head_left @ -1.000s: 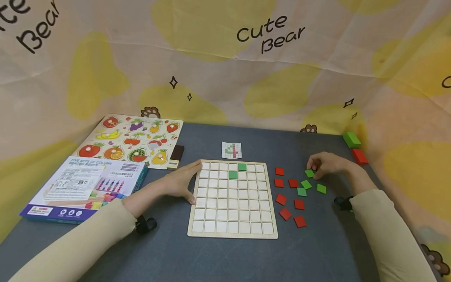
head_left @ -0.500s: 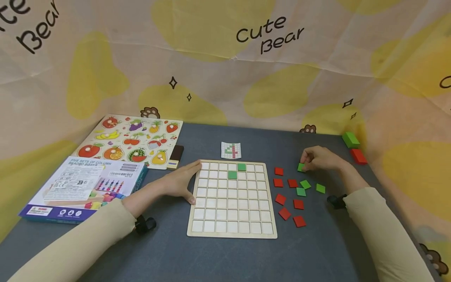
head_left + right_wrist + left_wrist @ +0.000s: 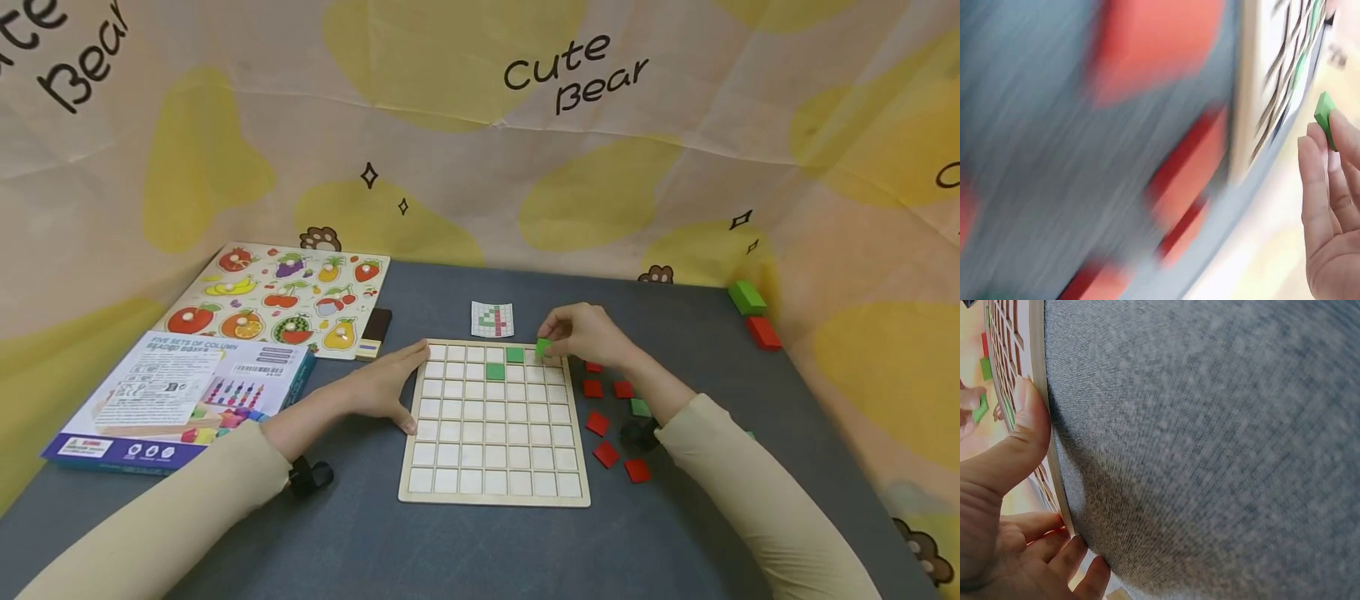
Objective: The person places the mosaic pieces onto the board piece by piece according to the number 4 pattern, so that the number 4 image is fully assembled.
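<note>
A wooden grid board (image 3: 495, 492) lies on the grey table, with two green tiles (image 3: 514, 355) set in its top rows. My right hand (image 3: 581, 333) pinches a green tile (image 3: 543, 347) (image 3: 1324, 119) just above the board's top right cells. My left hand (image 3: 386, 385) rests flat against the board's left edge (image 3: 1039, 394), thumb (image 3: 1019, 440) on the rim. Loose red tiles (image 3: 597, 423) and a green tile (image 3: 640, 407) lie right of the board. A small pattern card (image 3: 492, 319) sits behind the board.
A fruit puzzle (image 3: 281, 298) and a blue box (image 3: 180, 396) lie at the left. A green block (image 3: 748, 297) and a red block (image 3: 764, 332) sit at the far right corner. A printed cloth backdrop (image 3: 480, 125) walls the table.
My right hand lifted a green tile from the loose pile and carried it left to the board's top right. The left hand has stayed on the board's edge.
</note>
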